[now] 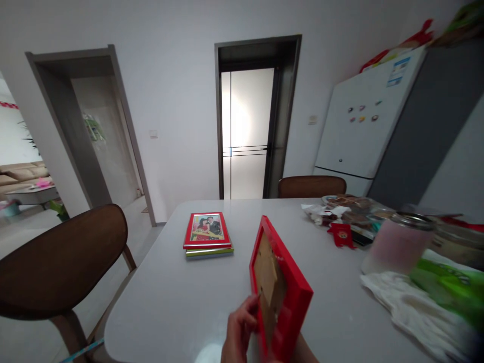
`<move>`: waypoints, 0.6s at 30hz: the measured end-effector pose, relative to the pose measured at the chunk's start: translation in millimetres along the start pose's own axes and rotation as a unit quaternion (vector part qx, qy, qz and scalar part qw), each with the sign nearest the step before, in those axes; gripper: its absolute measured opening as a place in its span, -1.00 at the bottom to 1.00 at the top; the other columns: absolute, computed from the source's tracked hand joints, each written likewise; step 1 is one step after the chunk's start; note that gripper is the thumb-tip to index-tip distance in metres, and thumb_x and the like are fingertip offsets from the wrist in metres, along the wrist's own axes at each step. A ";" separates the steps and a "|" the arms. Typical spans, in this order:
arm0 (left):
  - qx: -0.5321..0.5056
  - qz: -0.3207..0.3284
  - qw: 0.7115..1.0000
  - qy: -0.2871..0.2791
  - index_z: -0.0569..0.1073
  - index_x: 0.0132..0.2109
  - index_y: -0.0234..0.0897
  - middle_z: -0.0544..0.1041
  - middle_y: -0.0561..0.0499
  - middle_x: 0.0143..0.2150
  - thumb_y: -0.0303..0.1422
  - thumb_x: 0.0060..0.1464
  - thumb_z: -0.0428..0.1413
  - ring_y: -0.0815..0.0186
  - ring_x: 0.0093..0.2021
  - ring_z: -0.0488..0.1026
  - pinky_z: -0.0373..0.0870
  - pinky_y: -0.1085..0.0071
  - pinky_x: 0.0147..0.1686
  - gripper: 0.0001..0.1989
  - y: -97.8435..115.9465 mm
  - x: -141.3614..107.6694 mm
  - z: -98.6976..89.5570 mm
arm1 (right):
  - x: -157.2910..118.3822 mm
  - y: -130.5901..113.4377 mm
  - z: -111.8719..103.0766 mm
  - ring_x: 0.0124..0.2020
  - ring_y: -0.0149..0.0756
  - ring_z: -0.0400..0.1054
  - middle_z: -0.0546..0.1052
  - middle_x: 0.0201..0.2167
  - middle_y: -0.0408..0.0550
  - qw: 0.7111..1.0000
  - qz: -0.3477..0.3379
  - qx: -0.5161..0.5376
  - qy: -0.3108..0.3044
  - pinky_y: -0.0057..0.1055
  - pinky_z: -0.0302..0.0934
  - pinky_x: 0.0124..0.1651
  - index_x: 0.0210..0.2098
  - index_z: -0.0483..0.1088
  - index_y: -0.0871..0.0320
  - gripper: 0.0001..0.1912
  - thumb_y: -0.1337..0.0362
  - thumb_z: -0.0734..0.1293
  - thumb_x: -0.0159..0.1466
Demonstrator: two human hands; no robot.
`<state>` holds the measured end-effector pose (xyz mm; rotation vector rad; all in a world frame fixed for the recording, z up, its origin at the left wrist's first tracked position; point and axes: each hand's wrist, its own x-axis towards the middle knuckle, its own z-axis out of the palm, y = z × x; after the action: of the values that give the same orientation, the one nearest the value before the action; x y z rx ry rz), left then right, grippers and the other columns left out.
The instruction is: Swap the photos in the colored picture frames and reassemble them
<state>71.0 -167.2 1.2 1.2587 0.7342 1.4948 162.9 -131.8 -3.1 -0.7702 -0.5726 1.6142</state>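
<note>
A red picture frame (289, 282) stands tilted on its edge above the table, its brown backing board (266, 267) and stand turned toward me. My left hand (239, 327) is closed at the frame's left side, fingertips pressed on the edge near the back. My right hand (305, 351) grips the frame low on the other side; most of it is hidden behind the frame. Beyond, toward the left, a second red picture frame (207, 244) with a photo of two people lies face up on a yellow-green frame (209, 253).
The white table (162, 297) has a pink-white jar (399, 247), a white cloth (412, 307), a green packet (449, 285) and a red envelope (343, 235) on its right side. Brown chairs stand at the left (71, 257) and far side (312, 186). A fridge (359, 116) is behind.
</note>
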 end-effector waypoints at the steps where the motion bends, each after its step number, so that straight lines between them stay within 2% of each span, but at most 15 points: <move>1: -0.012 -0.003 1.000 0.005 0.27 -0.18 -0.16 0.24 -0.12 0.09 -0.08 -0.35 0.23 0.08 0.10 0.14 0.17 0.22 -0.01 -0.45 8.1 5.8 4.4 | 2.4 -9.1 -6.6 -0.64 -0.42 0.26 0.39 -0.70 -0.21 0.999 -0.026 -0.012 0.027 -0.52 0.16 -0.58 -0.55 0.36 0.15 -0.76 0.18 0.41 -0.19; 3: -0.036 -0.010 0.999 -0.011 0.14 0.02 -0.13 0.18 -0.11 0.13 -0.14 -0.36 0.26 0.10 0.11 0.13 0.17 0.24 0.00 -0.24 22.4 19.2 10.9 | 10.3 -33.3 -28.8 -0.62 -0.39 0.30 0.44 -0.64 -0.23 0.992 -0.064 -0.062 0.093 -0.48 0.20 -0.54 -0.31 0.35 0.10 -0.68 0.19 0.36 -0.08; 5: -0.064 -0.036 0.996 -0.051 0.10 0.07 -0.17 0.21 -0.12 0.12 -0.21 -0.30 0.25 0.10 0.09 0.16 0.19 0.25 0.00 -0.23 26.3 32.2 16.5 | 21.3 -61.3 -58.5 -0.54 -0.35 0.36 0.49 -0.55 -0.21 0.972 -0.093 -0.160 0.142 -0.43 0.25 -0.44 -0.03 0.17 0.08 -0.49 0.23 0.29 0.01; 6: -0.078 -0.056 0.993 -0.067 0.12 0.07 -0.22 0.24 -0.14 0.10 -0.25 -0.26 0.23 0.10 0.07 0.20 0.21 0.26 -0.01 -0.28 22.5 37.6 19.4 | 27.6 -75.1 -74.2 -0.51 -0.33 0.38 0.50 -0.53 -0.19 0.953 -0.103 -0.235 0.164 -0.41 0.25 -0.40 0.05 0.08 0.11 -0.43 0.24 0.25 0.04; 7: -0.084 -0.079 0.990 -0.078 0.15 0.05 -0.26 0.28 -0.16 0.07 -0.30 -0.23 0.21 0.11 0.05 0.23 0.23 0.26 -0.02 -0.33 14.9 42.2 22.3 | 34.2 -88.0 -89.2 -0.49 -0.31 0.39 0.51 -0.52 -0.16 0.918 -0.116 -0.333 0.182 -0.40 0.25 -0.38 0.07 0.07 0.15 -0.43 0.24 0.21 0.06; 9: -0.052 -0.117 0.988 -0.086 0.18 0.03 -0.31 0.34 -0.18 0.02 -0.41 -0.20 0.16 0.13 0.01 0.28 0.28 0.29 -0.07 -0.41 -8.6 49.2 28.0 | 47.3 -109.4 -114.6 -0.48 -0.29 0.40 0.52 -0.51 -0.13 0.799 -0.145 -0.542 0.218 -0.42 0.23 -0.39 0.03 0.16 0.19 -0.49 0.22 0.16 0.08; 11: 0.037 -0.130 0.987 -0.093 0.19 0.03 -0.33 0.37 -0.16 -0.01 -0.53 -0.20 0.09 0.18 -0.04 0.33 0.33 0.34 -0.13 -0.44 -35.3 55.0 33.1 | 59.6 -123.4 -131.7 -0.44 -0.26 0.40 0.53 -0.48 -0.09 0.727 -0.152 -0.627 0.235 -0.42 0.21 -0.37 -0.07 0.30 0.19 -0.56 0.21 0.18 0.05; 14: 0.124 -0.126 0.980 -0.088 0.22 0.02 -0.34 0.38 -0.13 -0.01 -0.62 -0.24 0.05 0.21 -0.05 0.34 0.30 0.35 -0.10 -0.43 -64.1 63.4 38.6 | 75.2 -130.6 -144.0 -0.34 -0.17 0.39 0.53 -0.40 0.00 0.676 -0.147 -0.678 0.248 -0.40 0.18 -0.30 -0.20 0.40 0.21 -0.62 0.23 0.21 0.00; 18: 0.202 -0.111 0.970 -0.074 0.29 -0.02 -0.35 0.39 -0.11 -0.02 -0.64 -0.29 0.06 0.18 -0.02 0.30 0.16 0.29 0.01 -0.44 -72.0 68.6 43.2 | 86.5 -127.5 -151.9 -0.26 -0.10 0.36 0.51 -0.31 0.07 0.606 -0.138 -0.740 0.256 -0.36 0.14 -0.26 -0.24 0.42 0.19 -0.66 0.25 0.19 0.02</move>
<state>137.5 -86.9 -28.5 1.5149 1.0788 1.0871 353.4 -31.3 -24.5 -2.1044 -1.4984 0.1947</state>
